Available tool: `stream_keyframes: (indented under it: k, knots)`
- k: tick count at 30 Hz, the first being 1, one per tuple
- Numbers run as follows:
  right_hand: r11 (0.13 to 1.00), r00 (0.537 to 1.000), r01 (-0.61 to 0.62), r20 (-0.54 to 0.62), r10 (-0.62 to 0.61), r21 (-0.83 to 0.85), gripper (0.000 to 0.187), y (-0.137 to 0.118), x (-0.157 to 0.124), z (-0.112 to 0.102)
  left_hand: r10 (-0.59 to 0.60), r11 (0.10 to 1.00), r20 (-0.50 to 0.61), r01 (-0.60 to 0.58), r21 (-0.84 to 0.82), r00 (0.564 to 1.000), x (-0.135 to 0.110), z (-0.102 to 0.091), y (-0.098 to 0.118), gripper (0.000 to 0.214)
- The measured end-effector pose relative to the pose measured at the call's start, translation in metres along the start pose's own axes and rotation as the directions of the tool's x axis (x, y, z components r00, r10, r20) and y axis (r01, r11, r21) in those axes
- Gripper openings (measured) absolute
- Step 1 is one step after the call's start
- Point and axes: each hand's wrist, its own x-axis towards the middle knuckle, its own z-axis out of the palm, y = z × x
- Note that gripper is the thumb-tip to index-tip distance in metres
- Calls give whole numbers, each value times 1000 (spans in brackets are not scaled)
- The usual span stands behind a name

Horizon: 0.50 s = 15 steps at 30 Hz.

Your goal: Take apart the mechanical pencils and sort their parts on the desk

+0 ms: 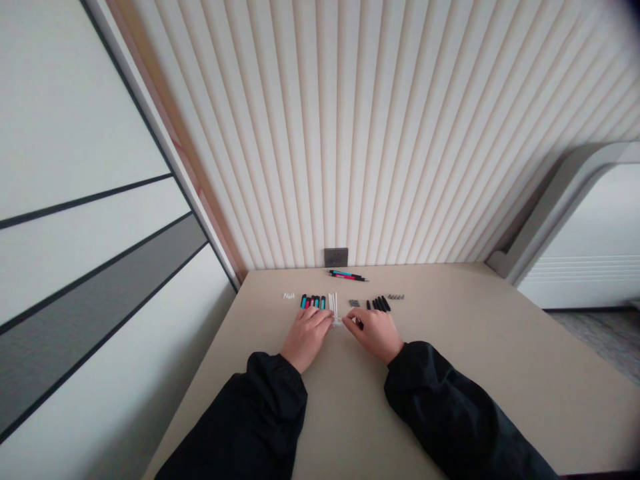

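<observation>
My left hand [306, 333] is closed in a pinch on a thin whitish tube [339, 323], which spans the small gap between my hands. Opposite it, my right hand [375, 330] has thumb and fingers drawn together near the tube's other end. A small dark patch shows inside the curl of that hand, too small to name. Beyond the fingers stand upright-looking rows: blue and pink pen barrels [314, 302], slim white refills [333, 302], small grey pieces [354, 303] and black pen grips [383, 304].
White small parts [289, 295] lie at the left of the row, grey metal-looking tips [396, 297] at its right. Further back, whole pens [347, 275] lie below a wall socket [336, 257]. The beige table [450, 393] meets a ribbed wall behind and a white panel on the left.
</observation>
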Motion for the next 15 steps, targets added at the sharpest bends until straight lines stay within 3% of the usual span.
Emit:
stream_keyframes:
  k: [4, 9, 15]
  knots:
    - [999, 1000, -10, -24, 9, -52, 31, 1, 0, 2, -37, 999, -34, 38, 28, 999, -1, -1, 0, 15]
    - [968, 980, -187, -98, 173, -169, 30, 3, 0, 8, -90, 996, -31, 90, -1, 996, 1, -3, 3, 15]
    - [933, 964, -266, -64, 258, -243, 26, -11, 1, 19, -153, 985, 2, 152, -84, 988, 2, -6, 9, 16]
